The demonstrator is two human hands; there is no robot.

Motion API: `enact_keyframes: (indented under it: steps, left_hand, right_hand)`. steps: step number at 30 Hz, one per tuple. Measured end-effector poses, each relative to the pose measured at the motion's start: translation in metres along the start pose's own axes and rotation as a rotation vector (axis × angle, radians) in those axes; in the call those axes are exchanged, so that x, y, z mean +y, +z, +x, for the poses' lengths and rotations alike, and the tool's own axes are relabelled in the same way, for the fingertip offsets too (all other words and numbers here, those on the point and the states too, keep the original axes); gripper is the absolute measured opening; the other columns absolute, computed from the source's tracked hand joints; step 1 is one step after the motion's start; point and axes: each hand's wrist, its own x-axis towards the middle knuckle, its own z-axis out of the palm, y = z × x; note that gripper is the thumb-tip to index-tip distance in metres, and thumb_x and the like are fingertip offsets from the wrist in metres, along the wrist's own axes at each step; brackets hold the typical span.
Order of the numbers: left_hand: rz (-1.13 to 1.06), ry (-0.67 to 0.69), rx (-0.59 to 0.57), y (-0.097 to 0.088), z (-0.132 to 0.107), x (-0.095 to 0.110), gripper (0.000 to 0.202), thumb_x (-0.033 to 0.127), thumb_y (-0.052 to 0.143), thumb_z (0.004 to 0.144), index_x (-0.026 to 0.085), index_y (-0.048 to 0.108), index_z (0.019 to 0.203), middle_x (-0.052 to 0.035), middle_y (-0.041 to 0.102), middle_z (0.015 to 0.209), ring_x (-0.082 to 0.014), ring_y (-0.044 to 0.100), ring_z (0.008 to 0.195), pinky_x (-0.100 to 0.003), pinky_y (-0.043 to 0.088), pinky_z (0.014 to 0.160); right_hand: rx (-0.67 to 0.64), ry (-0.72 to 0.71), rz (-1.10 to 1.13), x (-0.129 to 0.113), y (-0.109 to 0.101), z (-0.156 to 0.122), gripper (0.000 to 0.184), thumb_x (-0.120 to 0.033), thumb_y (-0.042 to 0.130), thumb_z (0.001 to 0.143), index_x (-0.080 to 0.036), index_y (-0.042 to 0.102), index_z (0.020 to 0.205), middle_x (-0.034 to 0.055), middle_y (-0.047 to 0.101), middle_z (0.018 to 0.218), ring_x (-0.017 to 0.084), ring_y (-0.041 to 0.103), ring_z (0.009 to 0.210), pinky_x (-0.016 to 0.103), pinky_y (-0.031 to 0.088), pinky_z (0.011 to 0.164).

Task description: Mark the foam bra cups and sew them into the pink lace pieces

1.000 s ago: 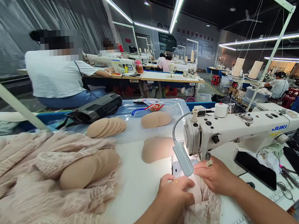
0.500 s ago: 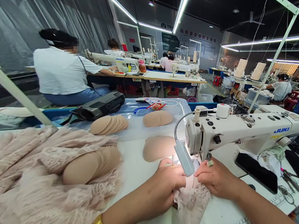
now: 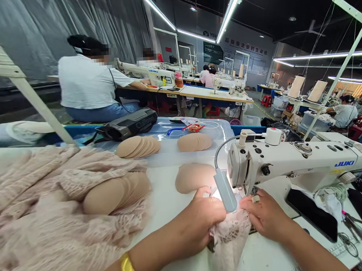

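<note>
My left hand [image 3: 201, 222] and my right hand [image 3: 264, 216] both grip a piece of pale pink lace fabric [image 3: 228, 241] at the needle of a white JUKI sewing machine [image 3: 293, 161]. The fingers of both hands are closed on the lace, which hangs toward the table's front edge. A grey gooseneck lamp [image 3: 225, 190] shines between my hands and hides the needle area. One beige bra cup [image 3: 194, 177] lies just beyond my left hand.
A heap of pink lace [image 3: 45, 225] with beige cups [image 3: 117, 192] covers the table's left. More cup stacks [image 3: 138, 146] sit on a clear lid behind. A black phone [image 3: 311, 215] and scissors [image 3: 355, 227] lie right. Other people sew at tables ahead.
Both hands have slid forward with the lace, up to the machine's needle. The view has shifted slightly right and up, and my left wrist's gold bracelet now shows.
</note>
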Motion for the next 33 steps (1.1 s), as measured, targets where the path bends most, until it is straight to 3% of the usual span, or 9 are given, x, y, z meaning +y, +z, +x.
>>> enact_keyframes:
  steps: [5,10,16,21,23,25,28,31,33]
  left_hand:
    - [-0.061,-0.051,-0.017,0.003,0.003,-0.007,0.025,0.003,0.059,0.071,0.023,0.066,0.084,-0.0002,0.069,0.082,-0.0249,0.059,0.086,-0.042,0.035,0.096]
    - [-0.103,-0.06,-0.009,0.0,0.008,-0.004,0.028,0.003,0.059,0.074,0.025,0.066,0.09,-0.0009,0.074,0.093,-0.0262,0.061,0.094,-0.042,0.034,0.094]
    - [-0.054,-0.054,-0.013,0.001,0.007,-0.001,0.022,0.003,0.06,0.074,0.024,0.06,0.08,-0.001,0.072,0.087,-0.0249,0.06,0.086,-0.04,0.035,0.089]
    - [-0.07,-0.039,-0.031,0.001,-0.001,-0.004,0.028,0.0,0.056,0.077,0.024,0.064,0.089,-0.0001,0.074,0.09,-0.0234,0.062,0.087,-0.041,0.036,0.096]
    - [-0.048,-0.069,-0.036,0.001,-0.006,-0.004,0.03,0.0,0.056,0.08,0.025,0.067,0.094,-0.0007,0.076,0.097,-0.024,0.064,0.092,-0.043,0.035,0.101]
    - [0.033,-0.14,-0.049,0.001,-0.01,-0.001,0.03,0.007,0.058,0.084,0.025,0.07,0.105,-0.0049,0.076,0.108,-0.0295,0.065,0.102,-0.051,0.034,0.105]
    - [0.186,-0.278,-0.107,0.005,-0.007,0.009,0.024,0.021,0.065,0.089,0.023,0.074,0.111,-0.0123,0.075,0.114,-0.038,0.065,0.108,-0.061,0.036,0.104]
    - [0.298,-0.369,-0.187,0.009,0.001,0.024,0.017,0.031,0.065,0.095,0.018,0.075,0.101,-0.0149,0.076,0.106,-0.0391,0.067,0.104,-0.06,0.043,0.101]
    - [0.329,-0.407,-0.23,0.008,0.003,0.031,0.024,0.036,0.065,0.097,0.016,0.075,0.103,-0.0165,0.076,0.103,-0.0404,0.068,0.103,-0.061,0.046,0.1]
  right_hand:
    - [0.128,-0.015,0.032,0.003,0.0,0.003,0.026,-0.003,0.052,0.093,-0.026,0.061,0.084,0.0062,0.068,0.085,0.028,0.059,0.085,0.048,0.059,0.087]
    - [0.108,0.093,0.129,0.0,-0.003,0.008,0.027,-0.001,0.049,0.094,-0.024,0.062,0.101,0.0089,0.068,0.089,0.033,0.066,0.106,0.048,0.063,0.09]
    - [0.143,0.068,0.17,-0.002,-0.007,0.009,0.029,-0.001,0.05,0.093,-0.024,0.061,0.106,0.0073,0.069,0.091,0.03,0.069,0.101,0.042,0.063,0.085]
    - [0.222,-0.041,0.112,-0.006,-0.011,0.006,0.034,-0.002,0.049,0.095,-0.024,0.061,0.117,0.0068,0.073,0.093,0.028,0.069,0.091,0.042,0.058,0.085]
    - [0.195,-0.103,0.102,-0.011,-0.012,0.005,0.033,-0.008,0.052,0.1,-0.025,0.06,0.127,0.007,0.076,0.1,0.027,0.069,0.091,0.042,0.056,0.089]
    - [0.097,-0.141,0.101,-0.018,-0.01,0.005,0.03,-0.024,0.062,0.103,-0.025,0.058,0.133,0.008,0.077,0.109,0.027,0.07,0.098,0.043,0.053,0.093]
    - [-0.03,-0.12,0.05,-0.026,-0.002,0.008,0.035,-0.04,0.073,0.102,-0.025,0.059,0.131,0.0073,0.076,0.109,0.028,0.068,0.103,0.04,0.049,0.093]
    - [-0.057,-0.06,-0.036,-0.027,0.008,0.01,0.011,-0.022,0.063,0.106,-0.025,0.065,0.117,0.0035,0.073,0.095,0.024,0.064,0.091,0.035,0.046,0.085]
    - [-0.06,-0.046,-0.061,-0.022,0.011,0.009,0.018,-0.011,0.056,0.105,-0.025,0.067,0.106,0.0022,0.07,0.088,0.022,0.06,0.084,0.034,0.045,0.082]
